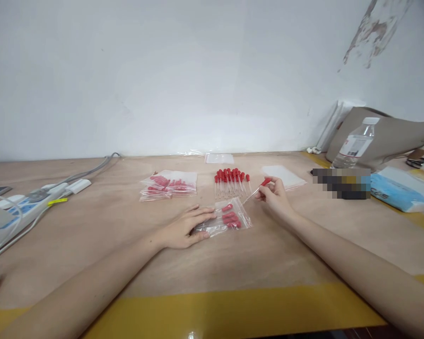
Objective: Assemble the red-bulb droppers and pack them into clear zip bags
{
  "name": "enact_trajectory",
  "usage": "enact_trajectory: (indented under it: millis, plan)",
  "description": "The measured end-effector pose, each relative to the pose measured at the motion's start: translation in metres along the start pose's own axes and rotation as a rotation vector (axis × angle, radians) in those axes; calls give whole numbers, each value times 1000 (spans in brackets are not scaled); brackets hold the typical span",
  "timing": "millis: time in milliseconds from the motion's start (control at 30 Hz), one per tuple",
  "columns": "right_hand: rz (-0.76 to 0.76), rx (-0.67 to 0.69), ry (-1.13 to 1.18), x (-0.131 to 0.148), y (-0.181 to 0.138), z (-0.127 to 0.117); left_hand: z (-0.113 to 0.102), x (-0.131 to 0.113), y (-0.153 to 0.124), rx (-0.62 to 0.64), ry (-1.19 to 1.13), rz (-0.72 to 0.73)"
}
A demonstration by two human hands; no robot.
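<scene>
My right hand point(274, 195) pinches a dropper point(265, 182) by its red bulb. The dropper's clear tube slants down to the left, its tip close to the right edge of a clear zip bag point(245, 217). Inside that bag lie several red-bulbed droppers point(231, 217). With fingers stretched out flat, my left hand point(187, 227) rests on the left end of the bag. Just behind the bag, a group of loose red-bulbed droppers point(229, 176) lies side by side on the table.
Filled bags point(169, 186) are piled at left of the loose droppers. Flat clear bags point(282, 176) lie behind my right hand, others point(219, 158) by the wall. A power strip point(17, 216) with cables is far left; a water bottle point(355, 143) and blue pack point(397, 190) stand right.
</scene>
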State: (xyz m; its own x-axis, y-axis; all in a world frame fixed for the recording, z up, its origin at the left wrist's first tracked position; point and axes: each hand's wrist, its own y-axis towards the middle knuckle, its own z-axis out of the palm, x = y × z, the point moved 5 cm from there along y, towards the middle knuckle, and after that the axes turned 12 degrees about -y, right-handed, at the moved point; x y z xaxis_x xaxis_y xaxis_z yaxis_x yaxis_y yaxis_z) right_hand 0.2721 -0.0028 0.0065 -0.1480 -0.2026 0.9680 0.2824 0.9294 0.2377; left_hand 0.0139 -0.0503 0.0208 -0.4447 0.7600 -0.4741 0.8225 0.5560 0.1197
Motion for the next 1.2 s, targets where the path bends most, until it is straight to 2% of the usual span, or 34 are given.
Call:
enact_trajectory:
  millis: [100, 200, 300, 433, 500, 667, 767, 867, 1067, 1200]
  plan:
    - [-5, -51, -17, 3, 1, -7, 0, 0, 0, -3, -10, 3]
    - [26, -23, 8, 1, -4, -1, -1, 0, 0, -2, -13, 4]
    - [92, 69, 60, -3, -12, 13, -1, 1, 0, -6, -8, 4]
    - [182, 262, 35, -10, -15, 21, 0, 1, -1, -8, -5, 5]
    - [126, 327, -61, -12, -11, 16, 0, 0, 0, -10, -11, 8]
    - [-148, 413, -371, -8, -2, 7, -2, -4, 0, -28, -34, 15]
    - [-286, 445, -519, -1, -7, 16, -3, -5, 0, -26, -46, 13]
    - [-369, 521, -518, 5, -16, 29, -3, -5, 0, -27, -49, 20]
    - [-211, 575, -379, 2, -22, 33, -2, -4, 0, -39, -36, 21]
    - [-146, 691, -324, 4, -29, 35, -2, -4, 0, -41, -45, 18]
